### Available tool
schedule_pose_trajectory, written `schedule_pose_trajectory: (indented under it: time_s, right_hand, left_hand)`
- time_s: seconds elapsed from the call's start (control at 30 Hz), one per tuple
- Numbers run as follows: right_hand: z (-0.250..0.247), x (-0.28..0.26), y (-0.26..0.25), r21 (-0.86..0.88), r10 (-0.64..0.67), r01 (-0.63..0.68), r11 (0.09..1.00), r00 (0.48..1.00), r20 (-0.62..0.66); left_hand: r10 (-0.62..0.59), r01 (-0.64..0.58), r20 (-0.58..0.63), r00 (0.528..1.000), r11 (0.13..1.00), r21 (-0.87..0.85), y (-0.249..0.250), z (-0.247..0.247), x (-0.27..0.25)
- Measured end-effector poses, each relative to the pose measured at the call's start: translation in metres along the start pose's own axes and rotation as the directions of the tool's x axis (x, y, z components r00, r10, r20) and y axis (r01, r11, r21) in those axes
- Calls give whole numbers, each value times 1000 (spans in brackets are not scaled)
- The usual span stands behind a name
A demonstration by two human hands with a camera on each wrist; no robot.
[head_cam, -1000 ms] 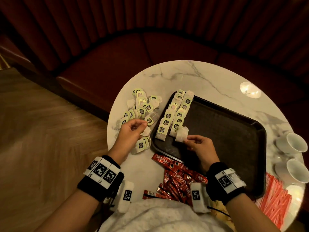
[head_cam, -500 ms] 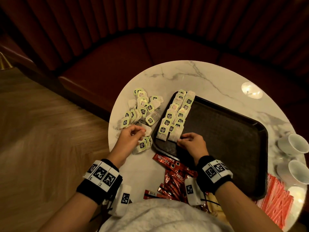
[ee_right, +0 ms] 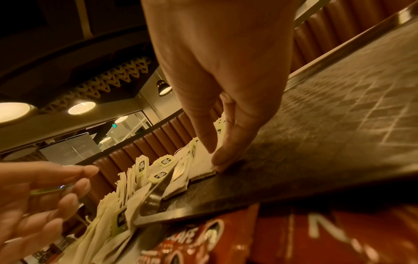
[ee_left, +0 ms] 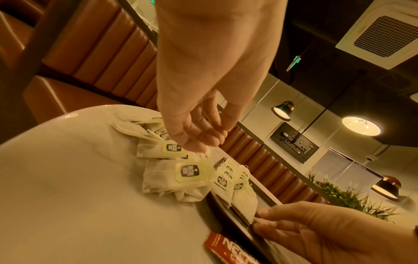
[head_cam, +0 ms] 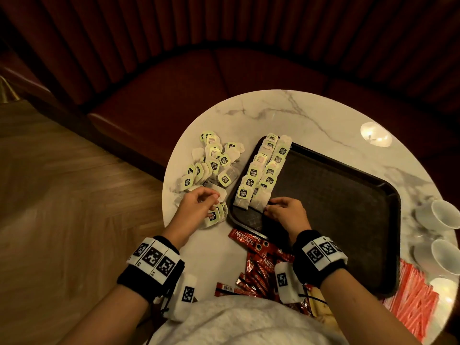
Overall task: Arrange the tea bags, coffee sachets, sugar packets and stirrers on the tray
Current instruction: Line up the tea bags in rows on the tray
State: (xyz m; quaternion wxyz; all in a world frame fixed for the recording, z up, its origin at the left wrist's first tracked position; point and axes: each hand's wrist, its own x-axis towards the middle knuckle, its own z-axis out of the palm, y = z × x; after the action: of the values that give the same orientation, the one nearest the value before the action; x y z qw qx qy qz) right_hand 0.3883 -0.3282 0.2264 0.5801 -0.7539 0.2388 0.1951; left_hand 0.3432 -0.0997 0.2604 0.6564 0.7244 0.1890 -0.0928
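Right hand [head_cam: 286,212] fingertips pressing nearest tea bag [head_cam: 261,201] on tray [head_cam: 348,195].

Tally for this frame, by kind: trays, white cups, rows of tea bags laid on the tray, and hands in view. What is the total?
Tray: 1
White cups: 2
Rows of tea bags on the tray: 2
Hands: 2, the left hand pinching a loose tea bag, the right hand touching the right row
Total: 7
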Motion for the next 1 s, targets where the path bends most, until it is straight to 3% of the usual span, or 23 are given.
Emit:
schedule_pose_trajectory:
  time_s: [0.17, 0.3, 0.37, 0.47, 0.57, 0.7, 0.87, 1.0]
  right_hand:
    - [-1, 3, -1, -33, 10, -8, 999, 998, 69]
    - [-5, 6, -9, -28, -6, 6, 1000, 1000, -26]
    - [-6, 4, -18, -111, -94, 87, 990, 994, -63]
    - [0, -9, -30, -246, -273, 259, 934, 962, -23]
    - [18, -28, -41, -296, -363, 388, 873, 921, 138]
    - [46, -36, -42, -466, -269, 432, 772, 887, 377]
    - [68, -41, -38, -589, -226, 450, 672, 881, 415]
    - [81, -39, -34, -605, -212, 423, 675, 896, 391]
  left_hand:
    - [0, -1, -41, 999, 1000, -12, -3, -7, 3]
    - [12, -12, -50, 999, 1000, -10, -5, -8, 3]
    - [15, -14, -77, 997, 1000, 18, -9, -11, 6]
    - [129, -99, -138, 982, 974, 203, -17, -18, 9]
    - [197, -147, -70, 978, 885, 442, -21, -20, 8]
    - [213, -182, 18, 977, 783, 594, -31, -18, 7]
    - [175, -163, 38, 984, 786, 596, -40, -14, 7]
    - [192, -172, 22, 981, 814, 555, -44, -13, 9]
